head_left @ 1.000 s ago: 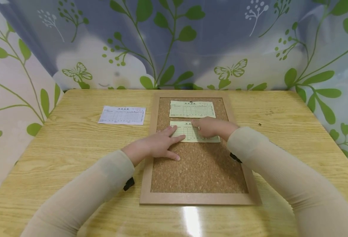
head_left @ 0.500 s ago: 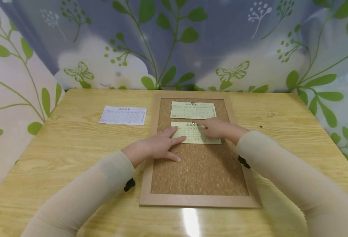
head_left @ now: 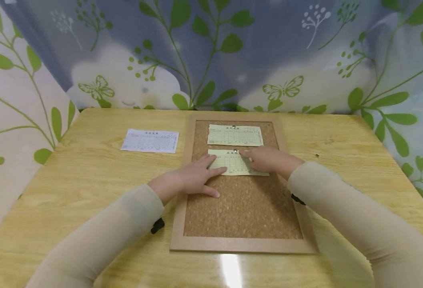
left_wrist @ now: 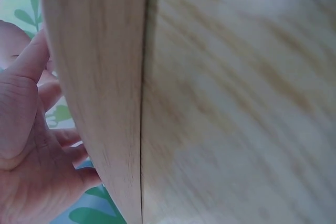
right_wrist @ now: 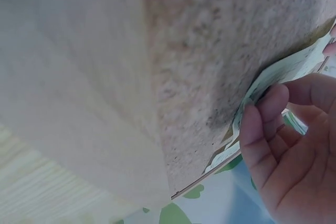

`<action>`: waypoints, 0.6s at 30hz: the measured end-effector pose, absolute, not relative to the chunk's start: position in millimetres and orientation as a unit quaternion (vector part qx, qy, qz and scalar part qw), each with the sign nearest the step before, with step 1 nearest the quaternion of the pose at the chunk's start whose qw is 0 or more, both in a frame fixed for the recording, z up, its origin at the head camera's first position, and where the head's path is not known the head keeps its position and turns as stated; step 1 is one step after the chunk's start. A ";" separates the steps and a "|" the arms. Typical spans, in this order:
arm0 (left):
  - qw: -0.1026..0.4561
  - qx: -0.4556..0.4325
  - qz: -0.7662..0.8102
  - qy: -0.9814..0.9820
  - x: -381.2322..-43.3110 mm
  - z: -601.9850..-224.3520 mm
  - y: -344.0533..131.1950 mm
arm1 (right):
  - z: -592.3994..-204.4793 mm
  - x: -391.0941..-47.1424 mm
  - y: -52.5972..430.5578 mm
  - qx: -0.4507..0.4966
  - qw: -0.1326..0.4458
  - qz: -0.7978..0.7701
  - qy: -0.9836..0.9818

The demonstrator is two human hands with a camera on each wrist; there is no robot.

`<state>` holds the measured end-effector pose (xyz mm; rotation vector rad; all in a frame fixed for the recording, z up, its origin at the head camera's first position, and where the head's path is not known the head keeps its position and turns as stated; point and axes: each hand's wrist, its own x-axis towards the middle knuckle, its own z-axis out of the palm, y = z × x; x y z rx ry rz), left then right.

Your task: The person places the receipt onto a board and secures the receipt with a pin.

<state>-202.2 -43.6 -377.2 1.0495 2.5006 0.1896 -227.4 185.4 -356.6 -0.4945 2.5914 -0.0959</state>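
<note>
Two pale green printed form slips lie on a wood-framed corkboard (head_left: 229, 212). A shiny thumbtack (head_left: 234, 127) sits at the top of the upper slip (head_left: 235, 137), and a second thumbtack (head_left: 235, 151) at the top of the lower slip (head_left: 237, 163). My left hand (head_left: 195, 176) rests with spread fingers on the board's left side, fingertips on the lower slip's left end. Over that slip's right half is my right hand (head_left: 269, 160), its fingers curled and fingertips just right of the lower tack. In the right wrist view, nothing shows held between the fingers (right_wrist: 275, 100).
A white printed form slip (head_left: 150, 141) lies on the wooden table (head_left: 99, 184), left of the board. A small dark speck (head_left: 317, 155) is on the table to the right. Behind the table hangs a leaf-patterned backdrop (head_left: 233, 60).
My right hand has drawn back to the right from the lower slip's top middle, uncovering the thumbtack there. The left hand keeps its place on the slip.
</note>
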 end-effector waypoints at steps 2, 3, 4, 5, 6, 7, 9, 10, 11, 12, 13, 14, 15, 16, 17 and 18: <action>0.211 0.375 0.073 0.900 -201.6 -377.3 -43.6 | -356.5 -226.6 185.9 -0.183 0.246 -0.036 0.951; 0.211 0.376 0.075 0.899 -201.4 -377.4 -43.6 | -356.7 -226.4 186.1 -0.186 0.241 -0.037 0.952; 0.213 0.375 0.077 0.899 -201.1 -378.0 -43.9 | -357.6 -226.0 185.9 -0.189 0.237 -0.039 0.952; 0.215 0.373 0.078 0.899 -200.8 -378.3 -44.1 | -358.2 -225.7 185.5 -0.191 0.232 -0.043 0.953; 0.215 0.374 0.081 0.898 -200.5 -378.5 -44.2 | -358.9 -225.4 185.2 -0.195 0.226 -0.044 0.953; 0.215 0.375 0.084 0.898 -200.5 -378.6 -44.2 | -359.5 -225.3 184.8 -0.195 0.221 -0.046 0.954; 0.214 0.380 0.088 0.896 -200.5 -378.5 -44.1 | -360.6 -225.8 183.9 -0.198 0.216 -0.049 0.955; 0.214 0.382 0.089 0.895 -200.8 -378.4 -44.0 | -361.2 -226.0 183.6 -0.200 0.215 -0.047 0.955; 0.215 0.382 0.091 0.894 -201.0 -378.2 -43.8 | -361.8 -226.4 183.2 -0.202 0.214 -0.043 0.955; 0.217 0.383 0.092 0.893 -201.2 -378.0 -43.7 | -362.6 -226.9 182.8 -0.205 0.214 -0.040 0.954; 0.218 0.383 0.092 0.893 -201.6 -378.0 -43.6 | -363.0 -227.3 182.2 -0.206 0.216 -0.038 0.954; 0.220 0.383 0.091 0.892 -201.8 -378.0 -43.6 | -363.3 -227.6 181.6 -0.205 0.221 -0.039 0.953; 0.224 0.381 0.090 0.892 -202.1 -378.1 -43.8 | -363.5 -227.9 180.9 -0.203 0.226 -0.039 0.952; 0.226 0.380 0.089 0.892 -202.2 -378.2 -44.1 | -363.3 -228.1 180.1 -0.201 0.231 -0.040 0.951; 0.230 0.377 0.089 0.893 -202.4 -378.1 -44.5 | -363.2 -228.3 179.2 -0.201 0.233 -0.039 0.951; 0.230 0.376 0.088 0.893 -202.7 -378.3 -45.1 | -362.8 -228.7 178.4 -0.202 0.234 -0.039 0.950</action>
